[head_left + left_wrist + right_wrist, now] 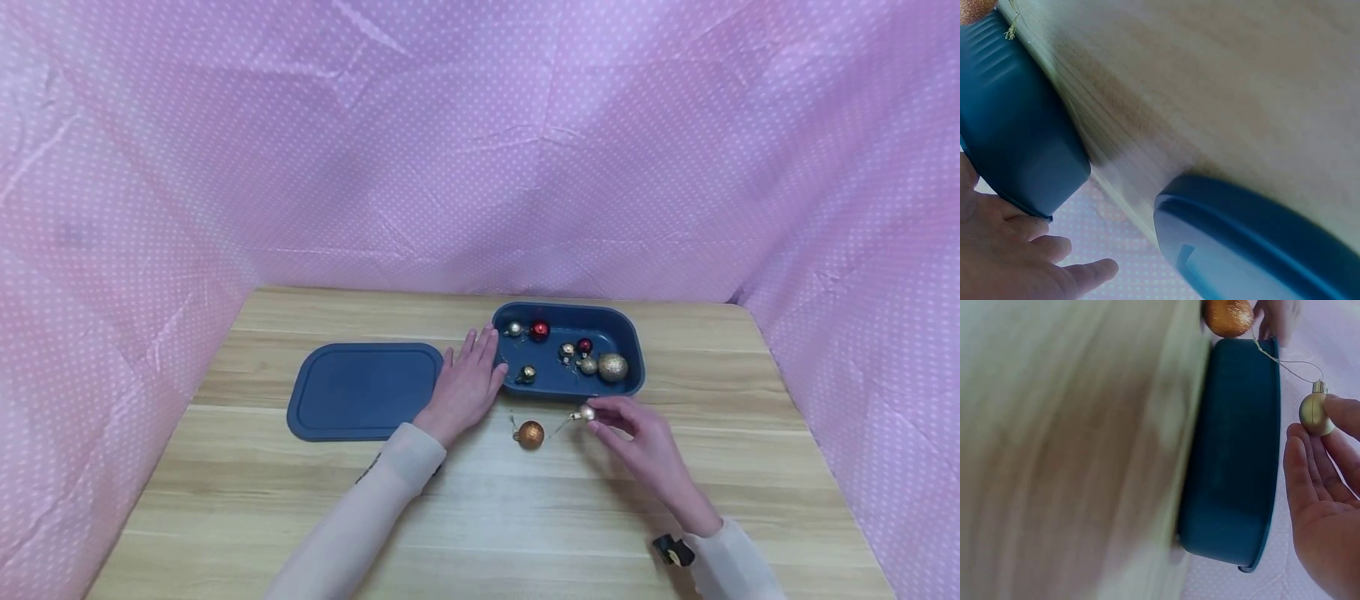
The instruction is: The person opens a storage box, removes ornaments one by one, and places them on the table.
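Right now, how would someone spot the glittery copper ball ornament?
On the pale wooden table, find the oblong dark blue box. In front, left of the pale gold ball in the right hand, lies the ornament, the only copper one.

The container (577, 315) is dark blue, like the lid (367, 387) left of it. Inside it sit a glittery gold ball (612, 367) and a shiny red ball (539, 331); before it, a coppery-orange ball (531, 435) and a pale gold ball (588, 413). Tan grain streaks the table (697, 417) beneath it; white dots pattern the lilac-pink curtain (495, 167) behind.
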A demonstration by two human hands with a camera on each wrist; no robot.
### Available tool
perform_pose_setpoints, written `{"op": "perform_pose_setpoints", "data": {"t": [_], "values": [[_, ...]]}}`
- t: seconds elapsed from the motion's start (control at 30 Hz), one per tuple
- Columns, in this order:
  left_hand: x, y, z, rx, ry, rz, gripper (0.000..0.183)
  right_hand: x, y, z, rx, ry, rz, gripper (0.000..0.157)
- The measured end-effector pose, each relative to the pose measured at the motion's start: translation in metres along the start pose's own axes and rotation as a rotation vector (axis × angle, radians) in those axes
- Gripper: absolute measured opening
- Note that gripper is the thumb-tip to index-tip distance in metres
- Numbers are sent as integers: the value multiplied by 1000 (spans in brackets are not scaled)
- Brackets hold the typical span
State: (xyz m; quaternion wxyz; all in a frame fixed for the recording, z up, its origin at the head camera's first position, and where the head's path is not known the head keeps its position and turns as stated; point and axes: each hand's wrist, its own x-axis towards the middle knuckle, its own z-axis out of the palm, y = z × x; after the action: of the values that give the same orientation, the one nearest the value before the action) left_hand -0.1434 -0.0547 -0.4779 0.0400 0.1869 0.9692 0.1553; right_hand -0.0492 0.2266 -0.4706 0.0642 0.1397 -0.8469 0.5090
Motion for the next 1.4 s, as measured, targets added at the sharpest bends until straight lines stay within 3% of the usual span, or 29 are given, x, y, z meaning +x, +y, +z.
{"op": "perform_pose_setpoints", "data": {"t": [0.23,0.5,0.77,1.4], "values": [[0,0,1,0,5,4,65,-3,6,5,-80,-32,72,32],[1,-1,1,-9,11,5,65,-1,8,11,-94,-94,156,30],[0,-1,1,-3,9,8,66,3,11,18,-96,-141,152,27],[0,0,0,-16,9,6,66,13,14,26,-238,-248,190,24]]}}
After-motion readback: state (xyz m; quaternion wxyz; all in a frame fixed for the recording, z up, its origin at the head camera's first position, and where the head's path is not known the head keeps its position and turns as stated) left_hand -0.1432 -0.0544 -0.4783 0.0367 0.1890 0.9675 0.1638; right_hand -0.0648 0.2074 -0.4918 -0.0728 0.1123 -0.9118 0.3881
